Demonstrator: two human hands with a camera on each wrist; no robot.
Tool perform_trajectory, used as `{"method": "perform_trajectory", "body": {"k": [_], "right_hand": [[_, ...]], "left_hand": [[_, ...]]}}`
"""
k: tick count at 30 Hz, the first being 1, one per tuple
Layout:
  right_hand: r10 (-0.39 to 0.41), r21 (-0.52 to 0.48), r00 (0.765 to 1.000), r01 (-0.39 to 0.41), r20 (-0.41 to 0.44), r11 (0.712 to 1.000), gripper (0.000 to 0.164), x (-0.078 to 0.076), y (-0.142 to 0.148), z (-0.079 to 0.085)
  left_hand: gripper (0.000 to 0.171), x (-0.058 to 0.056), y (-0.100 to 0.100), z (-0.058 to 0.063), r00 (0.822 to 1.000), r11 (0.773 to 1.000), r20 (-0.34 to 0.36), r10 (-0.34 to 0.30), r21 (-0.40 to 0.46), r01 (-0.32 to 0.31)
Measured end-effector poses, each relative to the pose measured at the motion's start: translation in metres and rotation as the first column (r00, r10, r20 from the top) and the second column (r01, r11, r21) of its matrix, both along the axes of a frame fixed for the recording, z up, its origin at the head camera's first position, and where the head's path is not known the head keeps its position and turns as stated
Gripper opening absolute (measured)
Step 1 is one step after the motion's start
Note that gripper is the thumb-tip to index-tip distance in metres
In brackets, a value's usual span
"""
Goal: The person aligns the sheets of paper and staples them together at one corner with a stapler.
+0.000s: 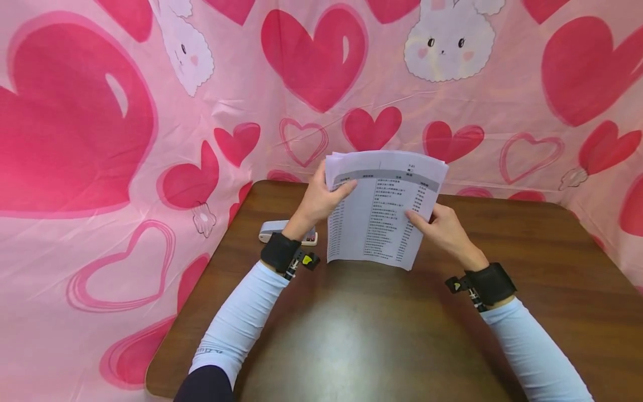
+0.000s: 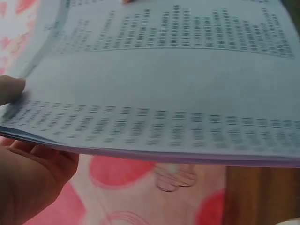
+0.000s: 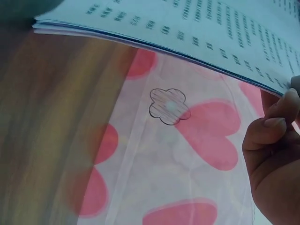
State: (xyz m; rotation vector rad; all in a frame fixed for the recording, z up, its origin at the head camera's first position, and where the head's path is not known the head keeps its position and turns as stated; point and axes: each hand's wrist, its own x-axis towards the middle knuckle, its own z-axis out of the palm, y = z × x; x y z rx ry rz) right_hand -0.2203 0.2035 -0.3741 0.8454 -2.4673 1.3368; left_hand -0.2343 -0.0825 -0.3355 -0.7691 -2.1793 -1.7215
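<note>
A stack of printed paper sheets [image 1: 382, 218], covered with a table of text under a grey header row, is held up over the table between both hands. My left hand [image 1: 321, 195] grips its left edge near the top, thumb across the front and fingers behind. On the right edge, lower down, my right hand [image 1: 442, 226] pinches the sheets with the thumb in front. The left wrist view shows the sheets [image 2: 154, 79] bowed slightly, the left thumb on top. Several layered edges show along the stack [image 3: 187, 42] in the right wrist view.
A white and grey stapler-like object [image 1: 273, 228] lies on the brown wooden table [image 1: 351, 335], partly behind my left wrist. A pink cloth [image 1: 241, 72] with hearts and rabbits hangs behind and to the left of the table. Black straps with small cameras sit on both wrists.
</note>
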Motion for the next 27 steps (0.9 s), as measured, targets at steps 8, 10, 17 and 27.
{"method": "perform_trajectory", "body": {"k": [8, 10, 17, 27], "right_hand": [[-0.002, 0.039, 0.999, 0.0, 0.036, 0.999, 0.037, -0.004, 0.004, -0.006], [-0.011, 0.034, 0.999, 0.01, 0.037, 0.999, 0.037, -0.006, 0.008, -0.01], [-0.045, 0.003, 0.999, 0.045, 0.015, 0.999, 0.038, -0.01, 0.011, -0.007], [-0.012, -0.033, 0.99, 0.017, 0.138, 0.999, 0.043, -0.011, 0.007, 0.002]], "left_hand": [[0.044, 0.002, -0.015, -0.026, 0.981, 0.971, 0.196, 0.002, -0.234, 0.044], [0.044, 0.002, -0.022, -0.029, 0.978, 0.956, 0.207, 0.014, -0.291, 0.048], [0.042, 0.004, -0.036, -0.022, 0.986, 0.956, 0.164, -0.003, -0.288, 0.051], [0.025, 0.01, -0.038, -0.019, 0.972, 0.96, 0.194, 0.134, -0.27, -0.078]]}}
